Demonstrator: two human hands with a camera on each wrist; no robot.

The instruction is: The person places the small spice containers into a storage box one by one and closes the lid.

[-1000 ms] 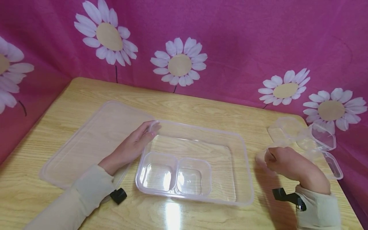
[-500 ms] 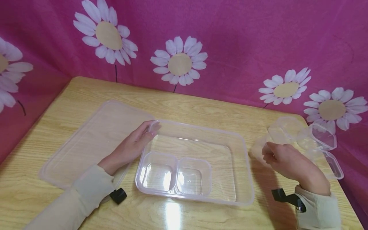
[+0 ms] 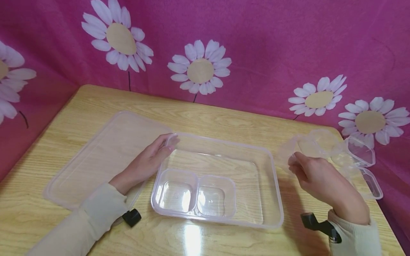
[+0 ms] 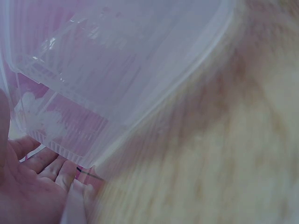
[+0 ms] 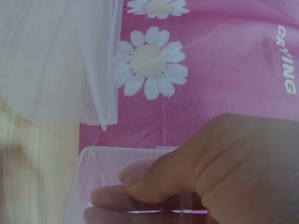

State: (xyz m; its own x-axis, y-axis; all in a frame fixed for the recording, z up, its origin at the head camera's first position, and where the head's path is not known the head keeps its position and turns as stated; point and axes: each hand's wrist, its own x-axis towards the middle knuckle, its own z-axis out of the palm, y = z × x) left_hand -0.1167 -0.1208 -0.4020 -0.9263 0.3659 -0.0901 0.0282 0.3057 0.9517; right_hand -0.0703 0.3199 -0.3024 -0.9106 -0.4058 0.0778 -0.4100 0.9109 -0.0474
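A pink cloth (image 3: 272, 42) printed with white daisies stands behind your wood-grain table (image 3: 208, 117). On the table, in front of you, sits the large clear container (image 3: 277, 188), a rounded rectangle with a pale rim; the wood grain shows through its floor. To its left, the flat translucent lid (image 3: 99, 156) lies at a slant, partly beneath your left forearm. Your left hand (image 3: 148, 160) holds the container's far left corner, the fingers partly curled round it. Your right hand (image 3: 320, 177), its fingers bent in and the thumb pressed against them, pinches a small clear piece (image 3: 286, 149) just past the container's right side. Inside the large container, in the near left part, two small tubs stand side by side: the left tub (image 3: 174, 193) and the right tub (image 3: 208, 199), both square with rounded corners, glare on their floors. Beyond your right hand lie more small clear pieces (image 3: 358, 153), overlapping in view. The pinched piece is thin and see-through, and you cannot tell whether it is a lid or a tub. Since a second ago, it and your right hand have shifted farther from you, while the large container, its two tubs and your left hand keep their places.
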